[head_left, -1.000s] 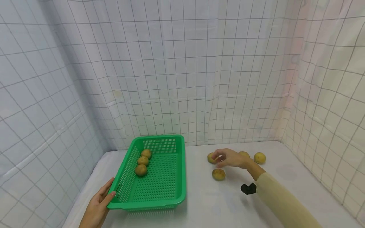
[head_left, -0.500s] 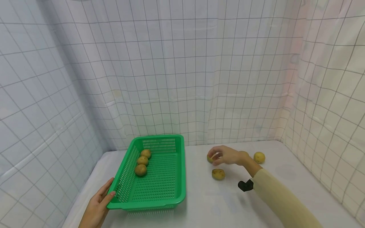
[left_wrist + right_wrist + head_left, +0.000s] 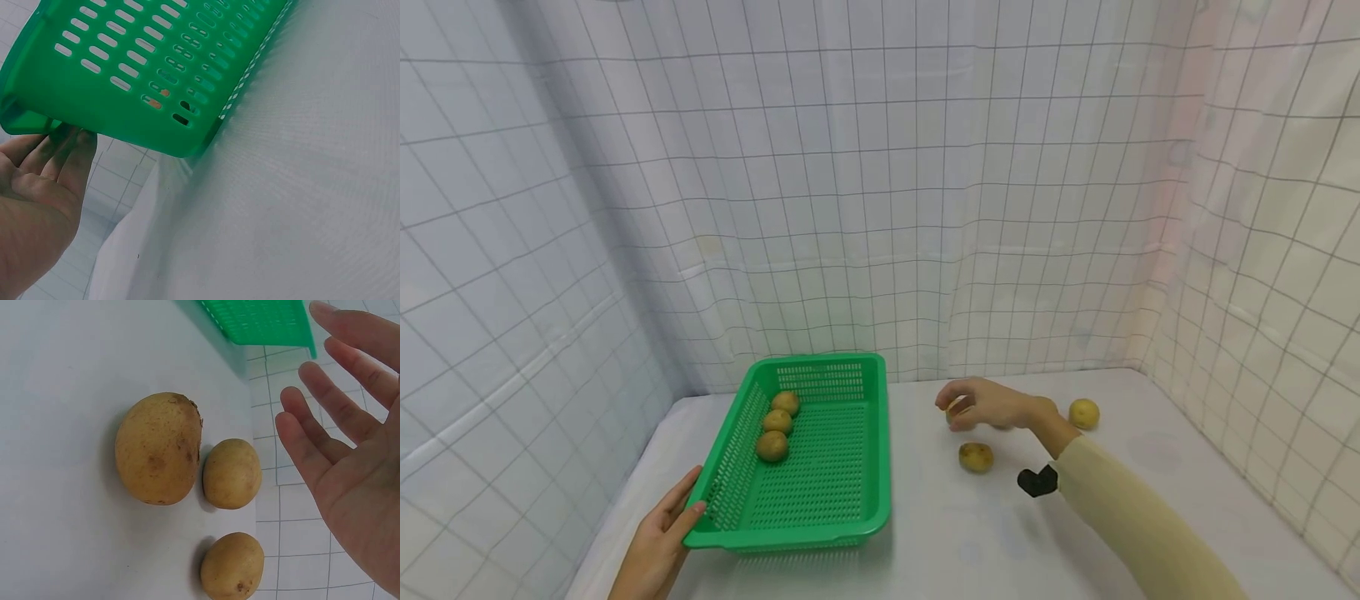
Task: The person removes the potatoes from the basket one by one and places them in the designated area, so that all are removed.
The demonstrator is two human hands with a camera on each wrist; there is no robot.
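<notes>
Because its thumb lies over the rim with the fingers below, the left hand (image 3: pixel 651 546) pinches the near left corner of the green basket (image 3: pixel 827 467). Inside, beyond that grip and to its right, three potatoes sit in a row along the left wall: a brownish nearest potato (image 3: pixel 772 447), a paler middle potato (image 3: pixel 777 422) and a far potato (image 3: pixel 786 404). The rest of the floor is bare.

The basket looks like moulded plastic, rectangular, with a broad smooth rim and slotted walls.

Across to the right of the basket, a blotchy, rounded potato (image 3: pixel 976 457) lies on the white cloth (image 3: pixel 955 517), on the near side of the right hand (image 3: pixel 992 404). That hand hovers with fingers spread and slightly bent, clear of the potatoes in the right wrist view; a half-hidden potato (image 3: pixel 952 412) shows between its thumb and fingers. A black piece (image 3: pixel 1037 481) sits by the cream sleeve (image 3: pixel 1138 517). Right of the wrist rests a smooth yellow potato (image 3: pixel 1084 414). Farthest off, a rippled white curtain (image 3: pixel 880 208) carries thin dark grid lines.
</notes>
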